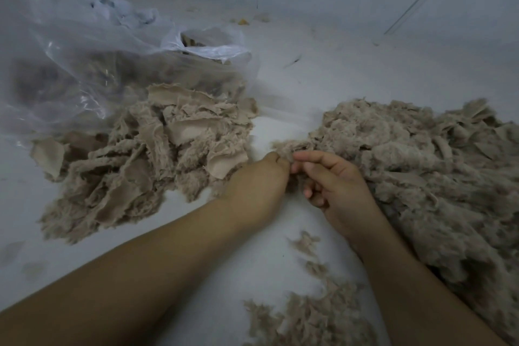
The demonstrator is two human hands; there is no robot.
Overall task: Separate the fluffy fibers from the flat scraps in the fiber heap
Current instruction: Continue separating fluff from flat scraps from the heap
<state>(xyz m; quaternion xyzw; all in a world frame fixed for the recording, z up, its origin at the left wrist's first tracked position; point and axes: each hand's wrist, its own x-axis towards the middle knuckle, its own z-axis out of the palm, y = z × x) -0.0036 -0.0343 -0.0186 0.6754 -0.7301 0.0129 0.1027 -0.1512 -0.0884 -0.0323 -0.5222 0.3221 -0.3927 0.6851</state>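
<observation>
Left hand (pixel 259 182): fingers curled under, pinching the near end of a fluffy tuft (pixel 289 146). Right hand (pixel 334 185): fingers loosely bent, thumb and forefinger closed on the same tuft from the other side; both hands meeting at the left edge of the fiber heap (pixel 415 166).

Fiber heap: large, to the right, spreading toward the lower frame; beige-grey, mostly loose fuzzy mass, with flat strips showing at its far right edge.

Flat scraps pile (pixel 157 154): to the left, well apart from the heap; thin fabric pieces, smooth pale faces, torn and frayed edges, some curled.

Loose wisps (pixel 311 314): scattered on the white surface (pixel 280 87) near the lower centre, between the forearms.

Plastic bag (pixel 84 45): clear, crinkled, upper left, mouth open beside the scraps pile; similar brownish material inside, dimly seen.

Handling, judged: fibers very light, soft, compressible, clingy; likely to stretch and shed rather than lift cleanly. Best taken by a fingertip pinch at a tuft's root and teased apart sideways. Scraps limp but coherent; best gripped at a smooth flat face or corner, then drawn out while the other hand pins the surrounding fluff. Nothing fragile, though a hard tug probably drags neighbouring fluff along.
</observation>
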